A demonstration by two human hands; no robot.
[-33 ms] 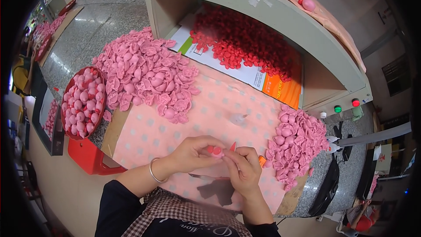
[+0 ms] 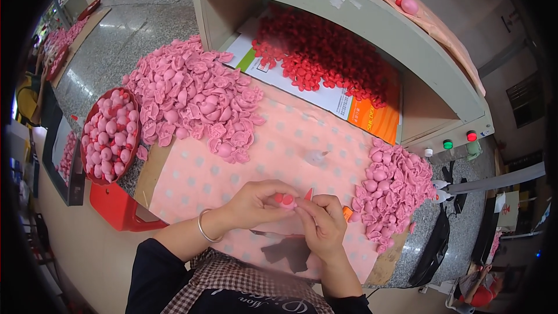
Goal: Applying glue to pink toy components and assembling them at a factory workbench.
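Covering the counter point(image 2: 192, 183) is a dotted pink cloth; large pink pieces heap point(image 2: 195, 102) at its far left corner. Near the front edge, left hand point(image 2: 258, 203) and right hand point(image 2: 322, 224) grips pinch one small pink piece point(image 2: 286, 199).

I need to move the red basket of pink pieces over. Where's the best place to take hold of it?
Grip the red basket by its rim, from above, on opposite sides, probably with both hands. It is heaped with pink pieces, so only the rim is bare. Keep it level, since a tilt would likely spill them.
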